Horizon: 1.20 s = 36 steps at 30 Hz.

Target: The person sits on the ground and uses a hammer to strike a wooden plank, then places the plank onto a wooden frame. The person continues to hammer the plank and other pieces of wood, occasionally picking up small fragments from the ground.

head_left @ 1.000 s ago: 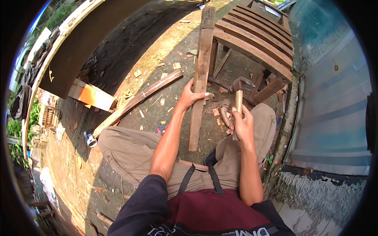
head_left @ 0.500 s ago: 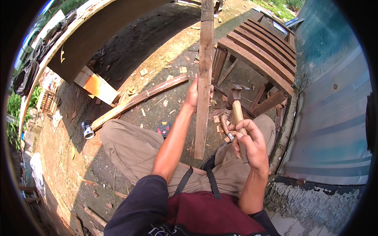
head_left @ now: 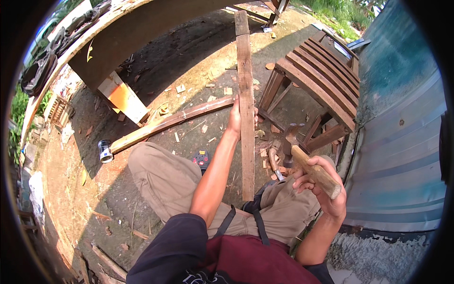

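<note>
While left fingers point(head_left: 256, 114) clamp wooden beam point(head_left: 246, 109) from both sides | right fingers point(head_left: 303, 181) curl around hammer point(head_left: 307, 162)

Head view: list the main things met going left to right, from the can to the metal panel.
Can → dotted clog → wooden plank in the left hand → hammer in the right hand → metal panel.

Left hand point(head_left: 235, 120) partly hidden behind wooden beam point(head_left: 246, 85); shirt point(head_left: 231, 255) cut off below.
</note>
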Available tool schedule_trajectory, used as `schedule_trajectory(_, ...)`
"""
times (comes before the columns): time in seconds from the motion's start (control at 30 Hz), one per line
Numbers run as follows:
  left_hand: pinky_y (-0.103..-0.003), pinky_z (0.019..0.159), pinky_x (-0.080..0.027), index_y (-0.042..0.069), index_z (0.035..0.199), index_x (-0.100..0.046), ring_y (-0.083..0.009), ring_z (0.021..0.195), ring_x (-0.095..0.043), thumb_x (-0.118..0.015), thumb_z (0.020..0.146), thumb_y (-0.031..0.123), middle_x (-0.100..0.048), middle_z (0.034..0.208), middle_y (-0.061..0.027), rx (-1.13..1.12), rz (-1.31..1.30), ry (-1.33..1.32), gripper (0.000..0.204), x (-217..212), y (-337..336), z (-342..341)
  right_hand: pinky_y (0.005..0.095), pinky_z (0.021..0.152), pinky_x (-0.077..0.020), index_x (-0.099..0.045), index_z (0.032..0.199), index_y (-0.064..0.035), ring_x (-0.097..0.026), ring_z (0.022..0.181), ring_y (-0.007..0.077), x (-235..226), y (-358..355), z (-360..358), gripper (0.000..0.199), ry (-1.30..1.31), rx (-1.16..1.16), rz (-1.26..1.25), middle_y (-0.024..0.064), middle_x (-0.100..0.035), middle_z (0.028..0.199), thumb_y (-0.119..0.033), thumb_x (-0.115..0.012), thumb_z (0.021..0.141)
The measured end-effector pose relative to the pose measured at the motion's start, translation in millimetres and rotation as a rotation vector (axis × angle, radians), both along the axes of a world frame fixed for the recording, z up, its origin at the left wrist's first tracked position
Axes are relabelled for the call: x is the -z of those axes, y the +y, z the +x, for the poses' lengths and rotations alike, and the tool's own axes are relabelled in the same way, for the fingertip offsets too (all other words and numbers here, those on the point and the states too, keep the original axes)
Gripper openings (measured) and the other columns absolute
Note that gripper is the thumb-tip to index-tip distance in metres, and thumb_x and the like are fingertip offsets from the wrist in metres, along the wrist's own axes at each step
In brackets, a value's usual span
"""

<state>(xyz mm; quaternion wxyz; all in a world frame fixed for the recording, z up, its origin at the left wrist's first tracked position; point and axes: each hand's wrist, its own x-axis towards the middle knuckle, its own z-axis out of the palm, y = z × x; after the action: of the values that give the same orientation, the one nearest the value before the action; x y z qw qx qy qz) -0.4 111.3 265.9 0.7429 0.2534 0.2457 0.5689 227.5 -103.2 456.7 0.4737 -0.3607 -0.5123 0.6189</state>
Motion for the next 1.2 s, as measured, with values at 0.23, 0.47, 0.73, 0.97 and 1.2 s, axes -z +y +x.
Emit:
schedule_trajectory(0.23, -0.033, 0.081, -0.053, 0.001, 0.113, -0.064, -0.0186, 0.09, -0.064, -0.038, 0.103, 0.06, -0.067, 0.102, -0.0116, -0.242, 0.063, 0.229, 0.065, -1, -5, 16, 0.0257, 0.07, -0.0475, -0.063, 0.103, 0.0016, -0.059, 0.083, 0.0092, -4, 8, -31, 0.02, -0.653, 0.448, 0.197, 0.0054, -0.061, 0.102, -0.013, -0.072, 0.094)
schedule_trajectory(0.47, -0.036, 0.105, -0.04, -0.014, 0.134, -0.048, -0.022, 0.117, -0.056, -0.053, 0.1, 0.057, -0.059, 0.13, -0.0184, -0.334, 0.25, 0.447, 0.078, -11, -11, 32, 0.0278, 0.076, -0.0471, -0.056, 0.103, -0.0012, -0.055, 0.083, 0.0124, 49, 5, -47, 0.023, -0.281, 0.549, 0.201, 0.0018, -0.052, 0.09, -0.023, -0.062, 0.102)
schedule_trajectory(0.73, -0.033, 0.109, -0.037, -0.012, 0.143, -0.04, -0.0211, 0.126, -0.051, -0.053, 0.103, 0.048, -0.055, 0.137, -0.018, -0.125, 0.29, 0.32, 0.074, -38, -43, 43, 0.0245, 0.042, -0.0348, -0.049, 0.092, -0.0056, -0.041, 0.047, 0.0081, 16, 49, -48, 0.037, 0.21, 0.693, 0.32, -0.0001, -0.043, 0.062, -0.04, -0.055, 0.103)
schedule_trajectory(0.97, -0.034, 0.11, -0.036, -0.006, 0.148, -0.038, -0.0206, 0.131, -0.048, -0.048, 0.105, 0.046, -0.052, 0.143, -0.0137, 0.096, 0.386, 0.299, 0.069, -48, -61, 66, 0.0242, 0.04, -0.0333, -0.043, 0.085, -0.0086, -0.039, 0.044, 0.0074, -3, 76, -40, 0.042, 0.217, 0.721, 0.322, -0.0016, -0.04, 0.059, -0.045, -0.057, 0.101)
schedule_trajectory(1.2, -0.036, 0.108, -0.038, -0.008, 0.14, -0.046, -0.0256, 0.126, -0.054, -0.04, 0.106, 0.048, -0.059, 0.134, -0.0202, -0.05, 0.664, 0.625, 0.066, -53, -64, 66, 0.0225, 0.037, -0.0285, -0.044, 0.087, -0.01, -0.031, 0.042, 0.0063, -12, 74, -36, 0.045, 0.312, 0.794, 0.515, -0.002, -0.035, 0.058, -0.051, -0.047, 0.104)
